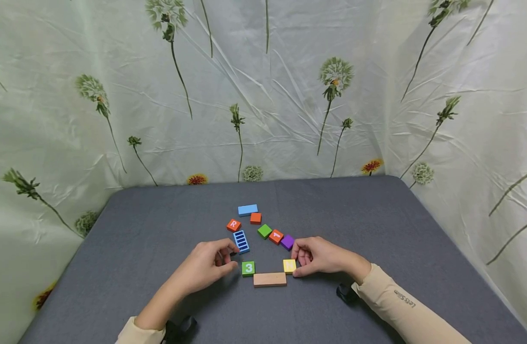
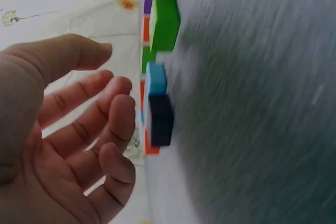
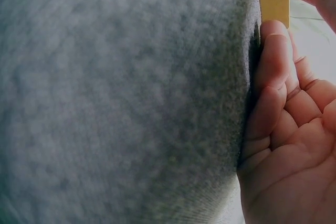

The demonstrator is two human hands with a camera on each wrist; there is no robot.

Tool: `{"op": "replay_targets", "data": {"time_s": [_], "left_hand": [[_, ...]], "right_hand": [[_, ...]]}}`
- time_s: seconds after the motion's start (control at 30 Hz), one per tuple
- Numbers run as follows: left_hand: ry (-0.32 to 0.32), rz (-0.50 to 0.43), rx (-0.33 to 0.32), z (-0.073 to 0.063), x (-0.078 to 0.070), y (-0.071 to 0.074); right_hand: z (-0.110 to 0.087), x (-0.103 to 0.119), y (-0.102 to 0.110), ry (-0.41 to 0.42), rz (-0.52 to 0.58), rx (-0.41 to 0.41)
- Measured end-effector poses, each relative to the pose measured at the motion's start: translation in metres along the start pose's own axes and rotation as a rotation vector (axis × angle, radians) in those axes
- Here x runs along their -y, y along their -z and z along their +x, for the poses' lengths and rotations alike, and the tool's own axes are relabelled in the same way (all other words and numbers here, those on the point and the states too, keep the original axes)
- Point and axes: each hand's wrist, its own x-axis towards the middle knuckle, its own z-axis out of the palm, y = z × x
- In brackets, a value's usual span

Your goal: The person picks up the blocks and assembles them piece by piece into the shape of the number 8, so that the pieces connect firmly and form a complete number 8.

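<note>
My right hand (image 1: 317, 256) has its thumb and curled fingers at the right side of a yellow block (image 1: 289, 266), pinching it on the table. In the right wrist view the yellow block (image 3: 274, 4) lies between thumb and fingertip. A purple block (image 1: 287, 242) is just beyond those fingers. Loosely bent and holding nothing, my left hand (image 1: 208, 264) hovers left of a blue block with dark stripes (image 1: 241, 241) and a green block marked 3 (image 1: 248, 268). A black block (image 2: 160, 120) appears beyond its fingertips in the left wrist view, mostly hidden from the head view.
A plain wooden block (image 1: 269, 280) lies in front of the green and yellow ones. Farther back, a red R block (image 1: 234, 225), red block (image 1: 256, 218), light blue block (image 1: 248, 210), green block (image 1: 265, 231) and red 1 block (image 1: 276, 236) continue the ring on the grey tabletop (image 1: 354, 215).
</note>
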Motion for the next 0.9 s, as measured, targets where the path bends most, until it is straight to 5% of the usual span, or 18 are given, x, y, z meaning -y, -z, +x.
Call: {"op": "replay_targets", "data": {"time_s": [0.4, 0.9], "left_hand": [[-0.022, 0.12, -0.031, 0.027, 0.022, 0.035], [0.015, 0.127, 0.039, 0.065, 0.055, 0.042]], "right_hand": [[0.0, 0.0, 0.0, -0.017, 0.008, 0.003], [0.001, -0.001, -0.001, -0.022, 0.015, 0.002]]}}
